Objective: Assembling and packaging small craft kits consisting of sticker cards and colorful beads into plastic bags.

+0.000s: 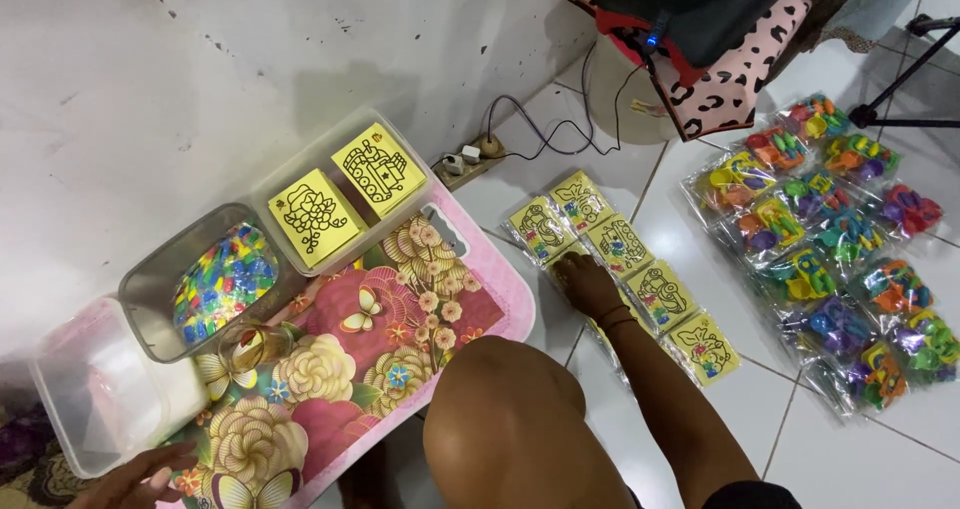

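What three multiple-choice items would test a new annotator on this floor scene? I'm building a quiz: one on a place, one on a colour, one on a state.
1. Where does the right hand rest?
A. On the row of yellow picture packets
B. In the grey bin
C. On the power strip

2. What colour are the two cards in the clear tray?
A. Blue
B. Yellow
C. White

3. How is the left hand?
A. Clenched round a cup
B. Inside a bag
C. Open, fingers spread at the flowered mat

Key: 1 A, the palm lies flat on the packets; 2 B, both cards are yellow with black line drawings; 3 C, the hand grips nothing.
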